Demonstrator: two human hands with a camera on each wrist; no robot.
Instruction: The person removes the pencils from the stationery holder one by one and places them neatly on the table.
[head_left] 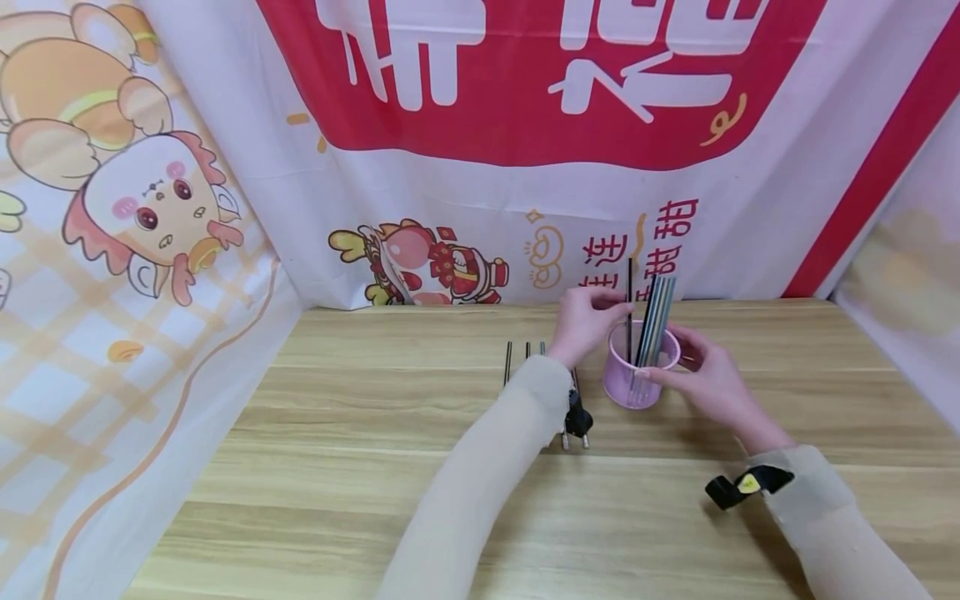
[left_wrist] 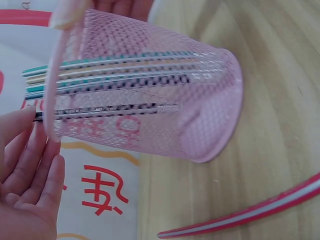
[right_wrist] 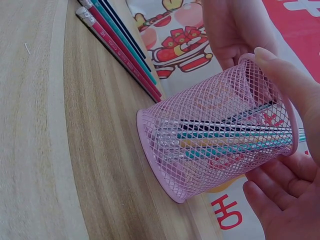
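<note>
A pink mesh pen holder stands on the table. Inside it is a bunch of pencils, black, teal and yellowish, leaning right with their silvery ends down. My left hand is at the holder's left side, thumb and fingers pinching a black pencil. That pencil's lower part is inside the holder, seen through the mesh in the left wrist view. My right hand grips the holder from the right, thumb on the rim and fingers behind the wall.
Several more pencils lie on the wooden table left of the holder, partly hidden under my left forearm. A red pencil and a teal one are among them. A printed cloth hangs behind the table's back edge.
</note>
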